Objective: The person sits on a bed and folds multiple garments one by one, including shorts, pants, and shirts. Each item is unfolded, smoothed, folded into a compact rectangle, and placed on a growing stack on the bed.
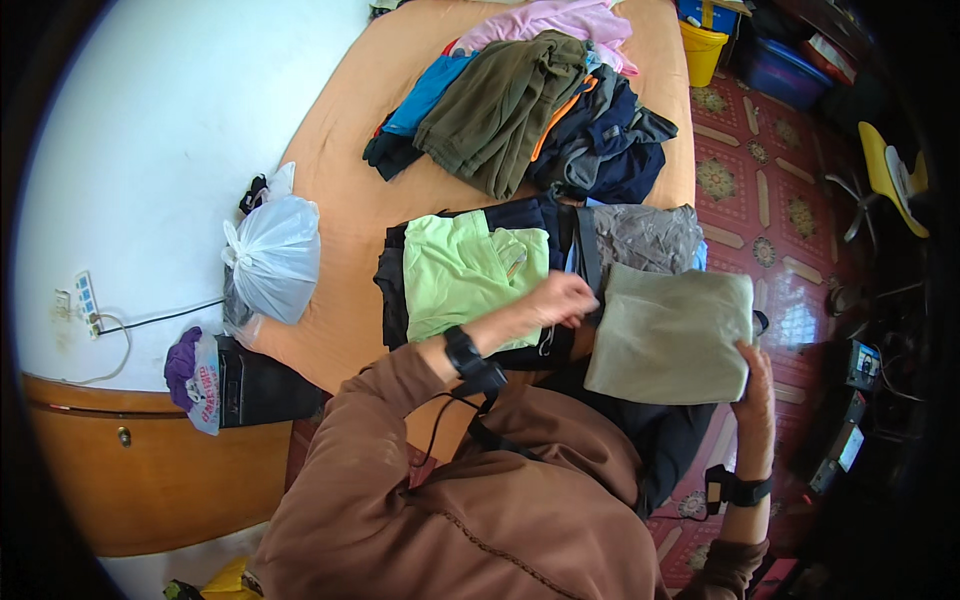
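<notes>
A neatly folded beige-grey garment (pixel 671 334) lies flat in front of me, partly over a crumpled grey garment (pixel 646 234). My right hand (pixel 756 379) grips its right edge, thumb on top and the other fingers mostly hidden. Between that garment and a folded light green shirt (pixel 469 274) is my left hand (pixel 561 298), blurred, with its fingers curled. Whether it pinches anything is not clear. The green shirt rests on dark folded clothes (pixel 392 292), and my left forearm passes over its lower right corner.
On the bed's orange sheet (pixel 337 225), a loose heap holds olive trousers (pixel 502 112), navy clothes (pixel 634 150) and a pink garment (pixel 547 26). A tied white plastic bag (pixel 277 251) stands by the wall at left. Right of the bed are red patterned floor (pixel 720 180) and a yellow chair (pixel 889 176).
</notes>
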